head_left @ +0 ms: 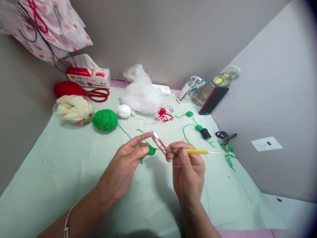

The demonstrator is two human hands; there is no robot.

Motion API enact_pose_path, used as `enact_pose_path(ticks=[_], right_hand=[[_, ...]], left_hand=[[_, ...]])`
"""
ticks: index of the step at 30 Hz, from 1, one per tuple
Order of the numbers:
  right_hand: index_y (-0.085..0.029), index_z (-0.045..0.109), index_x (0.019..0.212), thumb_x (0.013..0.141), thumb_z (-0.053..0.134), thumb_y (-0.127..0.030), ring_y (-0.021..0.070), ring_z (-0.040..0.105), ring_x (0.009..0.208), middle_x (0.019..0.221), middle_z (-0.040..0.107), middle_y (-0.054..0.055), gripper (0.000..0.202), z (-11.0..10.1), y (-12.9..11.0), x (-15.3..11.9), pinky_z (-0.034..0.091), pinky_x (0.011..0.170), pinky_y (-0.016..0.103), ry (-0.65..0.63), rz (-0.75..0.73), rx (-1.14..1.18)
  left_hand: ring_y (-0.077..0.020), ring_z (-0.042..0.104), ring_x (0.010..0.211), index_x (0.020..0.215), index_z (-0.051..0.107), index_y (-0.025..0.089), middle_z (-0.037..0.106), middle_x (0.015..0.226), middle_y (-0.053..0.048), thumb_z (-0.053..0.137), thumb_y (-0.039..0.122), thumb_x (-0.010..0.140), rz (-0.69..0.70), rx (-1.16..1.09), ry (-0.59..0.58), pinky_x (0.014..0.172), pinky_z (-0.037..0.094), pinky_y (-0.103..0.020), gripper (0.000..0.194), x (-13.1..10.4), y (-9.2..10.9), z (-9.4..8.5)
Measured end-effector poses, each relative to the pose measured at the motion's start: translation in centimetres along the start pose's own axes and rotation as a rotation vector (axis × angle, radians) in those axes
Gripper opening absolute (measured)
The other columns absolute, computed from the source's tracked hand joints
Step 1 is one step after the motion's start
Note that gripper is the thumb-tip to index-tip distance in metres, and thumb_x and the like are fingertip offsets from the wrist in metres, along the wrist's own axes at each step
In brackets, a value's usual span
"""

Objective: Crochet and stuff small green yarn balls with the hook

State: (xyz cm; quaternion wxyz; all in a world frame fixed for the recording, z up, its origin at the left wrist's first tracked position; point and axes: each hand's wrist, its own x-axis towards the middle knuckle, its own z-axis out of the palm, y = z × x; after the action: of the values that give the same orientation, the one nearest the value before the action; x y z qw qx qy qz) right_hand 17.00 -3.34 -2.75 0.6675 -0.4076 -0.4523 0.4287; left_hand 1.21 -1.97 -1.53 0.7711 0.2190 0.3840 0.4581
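My left hand (123, 165) pinches a small green crocheted piece (152, 150) between thumb and fingers, its index finger stretched out with green yarn running over it. That yarn leads back to a green yarn ball (104, 120) at the left. In my right hand (187, 168) is a crochet hook with a yellow handle (192, 151); its metal tip meets the green piece. Small thread snips (158, 141) with orange handles lie on the table just behind, partly hidden by my right fingers.
White stuffing (142, 94), a white yarn ball (124, 111), red scissors (98, 95) and a tissue box (90, 76) stand at the back. Toward the right are a pen cup (189, 89), a bottle (210, 87), a phone (213, 100) and green yarn scraps (230, 160).
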Motion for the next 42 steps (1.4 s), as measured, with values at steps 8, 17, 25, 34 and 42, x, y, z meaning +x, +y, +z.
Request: enact_pose_path(ticks=[8, 17, 25, 34, 42], right_hand=[[-0.025, 0.077, 0.102, 0.101, 0.059, -0.021, 0.0167, 0.066, 0.077, 0.096, 0.076, 0.005, 0.018, 0.2, 0.0, -0.5, 0.055, 0.068, 0.032, -0.092, -0.137, -0.223], [-0.027, 0.075, 0.122, 0.093, 0.063, -0.003, 0.0198, 0.07, 0.095, 0.109, 0.074, 0.008, 0.039, -0.2, 0.2, -1.2, 0.058, 0.077, 0.034, -0.157, -0.55, -0.644], [-0.027, 0.078, 0.102, 0.101, 0.062, -0.024, 0.0127, 0.062, 0.073, 0.094, 0.074, 0.002, 0.017, -0.4, 0.1, -0.1, 0.052, 0.07, 0.03, -0.137, -0.018, -0.121], [-0.022, 0.076, 0.095, 0.101, 0.061, -0.033, 0.0108, 0.065, 0.066, 0.086, 0.075, 0.003, 0.019, -0.3, -0.3, 0.3, 0.055, 0.065, 0.026, -0.085, 0.147, 0.08], [-0.023, 0.072, 0.106, 0.105, 0.049, -0.019, 0.0139, 0.072, 0.075, 0.097, 0.077, 0.004, 0.023, -0.4, -0.7, -0.7, 0.06, 0.07, 0.03, -0.118, -0.118, -0.271]], left_hand=[[-0.0158, 0.056, 0.099, 0.124, 0.074, 0.034, 0.064, 0.095, 0.002, 0.077, 0.03, 0.088, 0.078, 0.142, -0.053, 0.097, 0.04, -0.03, 0.036, -0.4, -1.1, 0.3], [-0.0165, 0.061, 0.101, 0.117, 0.078, 0.026, 0.072, 0.102, -0.002, 0.079, 0.03, 0.086, -0.095, -0.119, -0.128, 0.1, 0.043, -0.031, 0.031, 0.2, -1.4, 0.5], [-0.0129, 0.056, 0.087, 0.116, 0.078, 0.03, 0.068, 0.088, 0.002, 0.082, 0.028, 0.082, 0.015, 0.094, -0.017, 0.086, 0.041, -0.026, 0.034, 0.1, -0.6, -0.1], [-0.0108, 0.057, 0.075, 0.111, 0.08, 0.028, 0.066, 0.087, 0.001, 0.078, 0.027, 0.085, 0.029, 0.114, -0.032, 0.083, 0.043, -0.027, 0.027, -0.2, -0.3, 0.5], [-0.0089, 0.057, 0.077, 0.114, 0.079, 0.037, 0.063, 0.09, 0.004, 0.077, 0.029, 0.087, 0.11, 0.217, 0.002, 0.08, 0.045, -0.022, 0.028, -0.4, -0.8, -0.2]])
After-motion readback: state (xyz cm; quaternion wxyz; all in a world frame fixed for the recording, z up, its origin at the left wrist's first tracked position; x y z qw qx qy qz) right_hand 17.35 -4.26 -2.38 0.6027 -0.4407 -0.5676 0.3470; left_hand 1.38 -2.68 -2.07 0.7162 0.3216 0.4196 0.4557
